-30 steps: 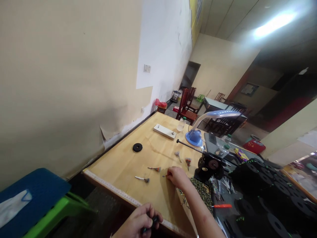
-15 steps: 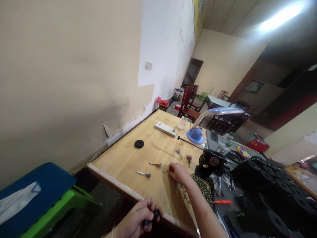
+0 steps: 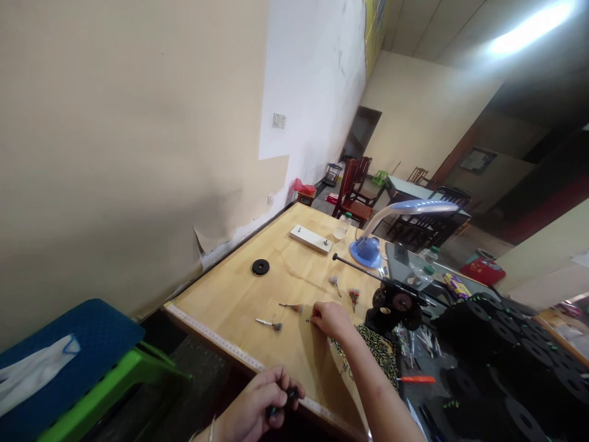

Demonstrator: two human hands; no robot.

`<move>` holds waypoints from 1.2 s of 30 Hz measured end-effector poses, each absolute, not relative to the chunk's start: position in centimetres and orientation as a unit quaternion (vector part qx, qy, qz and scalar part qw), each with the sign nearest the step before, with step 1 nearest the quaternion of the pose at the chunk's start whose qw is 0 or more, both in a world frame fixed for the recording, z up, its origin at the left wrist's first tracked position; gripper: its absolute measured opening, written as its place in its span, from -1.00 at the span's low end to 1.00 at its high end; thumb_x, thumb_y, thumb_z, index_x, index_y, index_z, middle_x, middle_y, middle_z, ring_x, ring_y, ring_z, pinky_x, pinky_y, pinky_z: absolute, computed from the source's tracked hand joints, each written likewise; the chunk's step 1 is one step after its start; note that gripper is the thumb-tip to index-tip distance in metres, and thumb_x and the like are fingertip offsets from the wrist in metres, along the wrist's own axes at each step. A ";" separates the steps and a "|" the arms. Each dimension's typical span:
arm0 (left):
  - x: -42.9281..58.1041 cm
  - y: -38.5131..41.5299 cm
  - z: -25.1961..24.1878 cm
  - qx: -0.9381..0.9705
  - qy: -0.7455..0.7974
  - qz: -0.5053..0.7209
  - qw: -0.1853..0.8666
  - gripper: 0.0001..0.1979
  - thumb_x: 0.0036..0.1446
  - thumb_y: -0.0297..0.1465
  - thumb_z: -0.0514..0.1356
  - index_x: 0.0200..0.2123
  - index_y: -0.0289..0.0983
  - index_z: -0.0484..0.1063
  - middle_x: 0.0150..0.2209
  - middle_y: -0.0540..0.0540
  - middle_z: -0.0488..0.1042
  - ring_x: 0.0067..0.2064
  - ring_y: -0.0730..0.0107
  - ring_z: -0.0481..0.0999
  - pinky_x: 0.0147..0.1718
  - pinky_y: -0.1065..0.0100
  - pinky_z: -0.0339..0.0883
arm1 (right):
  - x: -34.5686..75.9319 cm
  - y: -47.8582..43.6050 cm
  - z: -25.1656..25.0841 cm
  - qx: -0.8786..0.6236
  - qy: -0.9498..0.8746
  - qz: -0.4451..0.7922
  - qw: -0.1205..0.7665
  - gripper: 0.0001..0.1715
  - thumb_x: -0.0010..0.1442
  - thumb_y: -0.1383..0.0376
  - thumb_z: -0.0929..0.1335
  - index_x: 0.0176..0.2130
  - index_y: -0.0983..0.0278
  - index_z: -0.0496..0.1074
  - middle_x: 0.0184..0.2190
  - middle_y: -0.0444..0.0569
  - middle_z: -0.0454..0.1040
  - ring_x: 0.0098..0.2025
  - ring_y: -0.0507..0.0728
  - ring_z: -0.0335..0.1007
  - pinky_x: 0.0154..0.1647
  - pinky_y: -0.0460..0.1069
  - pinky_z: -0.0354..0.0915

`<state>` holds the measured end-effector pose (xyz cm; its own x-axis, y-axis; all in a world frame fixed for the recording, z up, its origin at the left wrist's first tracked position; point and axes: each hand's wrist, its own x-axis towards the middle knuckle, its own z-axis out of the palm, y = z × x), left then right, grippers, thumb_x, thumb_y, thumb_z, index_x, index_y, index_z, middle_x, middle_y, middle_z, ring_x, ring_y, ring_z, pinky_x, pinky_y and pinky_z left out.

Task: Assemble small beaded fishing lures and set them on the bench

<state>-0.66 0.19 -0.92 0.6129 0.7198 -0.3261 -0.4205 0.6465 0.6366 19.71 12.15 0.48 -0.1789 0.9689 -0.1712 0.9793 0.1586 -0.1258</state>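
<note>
My left hand is at the table's front edge, fingers curled around a small black piece with a bit of green on it; the fingers cover much of it. Farther in, my right hand rests low on the wooden table, fingertips pinched together. A tiny dark bit shows just left of those fingertips; what they pinch is hidden. Left of this hand lie an orange-tipped fan-shaped bundle and a white-stemmed one with a grey tip. Below my right forearm spreads a pile of small dark and yellowish pieces.
A black ring-shaped disc, a white plate with two posts and a blue lamp stand on the table. A black device with a rod, an orange-handled tool and several black spools are right. A blue-green stool stands left.
The view has shifted slightly, so the surroundings sit a little farther right. Both hands stay almost in place, my left still around the black piece, my right still pinched at the table.
</note>
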 end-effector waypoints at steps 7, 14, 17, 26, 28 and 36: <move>-0.7 0.0 -0.7 0.261 0.300 0.331 0.856 -0.84 -0.30 -0.50 0.13 -0.53 -0.26 0.21 -0.36 -0.13 0.50 -0.35 0.39 0.34 -0.53 0.45 -0.10 | 19.7 12.4 0.6 0.646 0.755 -0.110 0.035 -0.82 0.07 0.34 0.36 -0.28 0.19 0.55 -0.29 -0.03 0.61 -0.24 0.15 0.47 -0.35 -0.07 0.14; -0.7 -0.1 -0.8 0.260 0.300 0.333 0.856 -0.83 -0.30 -0.50 0.13 -0.52 -0.25 0.20 -0.37 -0.12 0.49 -0.35 0.40 0.35 -0.53 0.45 -0.11 | 19.4 12.4 0.9 0.641 0.758 -0.121 0.013 -0.85 0.03 0.34 0.39 -0.34 0.17 0.56 -0.37 -0.08 0.61 -0.27 0.15 0.47 -0.37 -0.08 0.13; -0.7 -0.1 -0.9 0.262 0.299 0.335 0.854 -0.84 -0.29 -0.51 0.12 -0.52 -0.25 0.20 -0.36 -0.13 0.50 -0.35 0.39 0.34 -0.53 0.45 -0.11 | 19.3 12.4 0.9 0.642 0.756 -0.130 -0.013 -0.86 0.00 0.38 0.38 -0.40 0.18 0.55 -0.39 -0.07 0.60 -0.29 0.15 0.46 -0.36 -0.07 0.13; -0.9 -0.1 -1.1 0.283 0.313 0.346 0.838 -0.83 -0.27 -0.52 0.12 -0.51 -0.25 0.18 -0.33 -0.10 0.49 -0.32 0.40 0.34 -0.50 0.43 -0.07 | 19.8 7.3 1.3 0.640 0.710 -0.219 -0.193 -0.88 0.08 0.39 0.28 -0.38 0.25 0.42 -0.47 -0.06 0.54 -0.40 0.11 0.44 -0.41 -0.08 0.22; -0.7 -0.2 -1.2 0.297 0.309 0.353 0.832 -0.83 -0.25 -0.53 0.12 -0.51 -0.25 0.19 -0.32 -0.10 0.48 -0.32 0.40 0.31 -0.49 0.43 -0.05 | 19.5 4.3 1.3 0.625 0.699 -0.263 -0.229 -0.90 0.14 0.37 0.26 -0.36 0.25 0.37 -0.48 -0.09 0.52 -0.43 0.08 0.45 -0.41 -0.09 0.28; 0.3 -0.8 -2.1 0.374 0.267 0.388 0.799 -0.81 -0.15 -0.52 0.16 -0.46 -0.24 0.17 -0.37 0.03 0.36 -0.42 0.49 0.19 -0.44 0.42 0.05 | 15.7 -5.0 -0.1 0.498 0.466 -0.487 -0.546 -0.80 0.14 0.18 0.39 -0.42 0.25 0.38 -0.28 -0.01 0.43 -0.45 0.05 0.33 -0.53 -0.10 0.23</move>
